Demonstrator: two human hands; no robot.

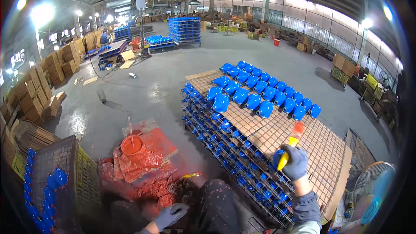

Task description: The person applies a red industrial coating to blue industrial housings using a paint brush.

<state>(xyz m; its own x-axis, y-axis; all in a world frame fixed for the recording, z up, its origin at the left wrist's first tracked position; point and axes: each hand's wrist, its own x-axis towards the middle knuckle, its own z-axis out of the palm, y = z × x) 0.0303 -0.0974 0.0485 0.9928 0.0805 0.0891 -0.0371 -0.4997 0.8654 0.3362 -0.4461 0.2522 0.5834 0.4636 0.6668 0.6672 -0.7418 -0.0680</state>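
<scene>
My right hand point(295, 161), in a grey glove, is closed around the yellow handle of a paintbrush point(295, 136). Its red-stained bristles point up and away over the wire rack point(323, 156). Against the left side of that hand is a blue part point(277, 159); whether the fingers also hold it, I cannot tell. My left hand point(172, 216), gloved as well, hangs low by my knee with fingers extended and nothing visible in it. Several glossy blue painted castings point(253, 101) stand in rows on the rack's far half. Left of my knees is a bucket of red paint point(131, 144).
Stacked racks below hold more blue castings point(216, 141). Paint-covered cardboard point(158, 147) lies under the bucket. At left, another rack point(56, 160) carries blue pieces beside a yellow crate point(86, 177). A fan point(376, 182) stands at right. Cardboard boxes point(30, 91) line the left side.
</scene>
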